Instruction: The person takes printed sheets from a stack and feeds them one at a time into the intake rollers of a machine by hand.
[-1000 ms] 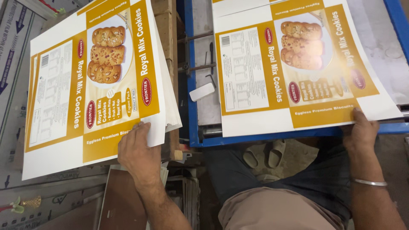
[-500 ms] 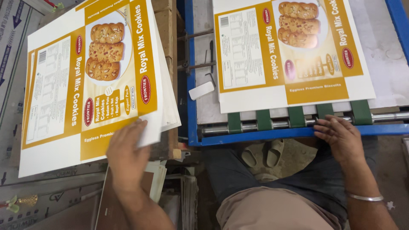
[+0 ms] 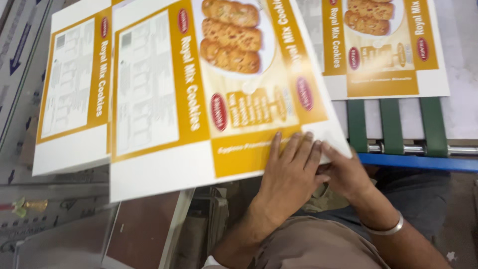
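Three printed sheets show in the head view, all white card with mustard-yellow panels and a photo of biscuits. The nearest sheet (image 3: 199,99) is the one in hand: it lies tilted across the middle of the picture, its lower right corner down by the person's lap and its left part overlapping the second sheet.

The left hand (image 3: 289,174) lies flat on top of that sheet's lower right edge, its four fingers (image 3: 298,149) stretched forward and close together, pressing down on the yellow panel. The right hand (image 3: 343,172) meets the same corner from the right and below; its fingers reach the sheet's edge beside the left hand, but the left hand covers them, so whether they pinch the card cannot be told. A single metal bangle (image 3: 383,230) circles the right wrist.

The second sheet (image 3: 69,99) lies to the left, half hidden under the first. The third sheet (image 3: 388,50) rests well apart at upper right, on a grey table (image 3: 460,74). Below it run three green belts (image 3: 391,124) side by side, crossing a steel roller (image 3: 460,149). One blue bar (image 3: 418,162) edges the table just under the roller.
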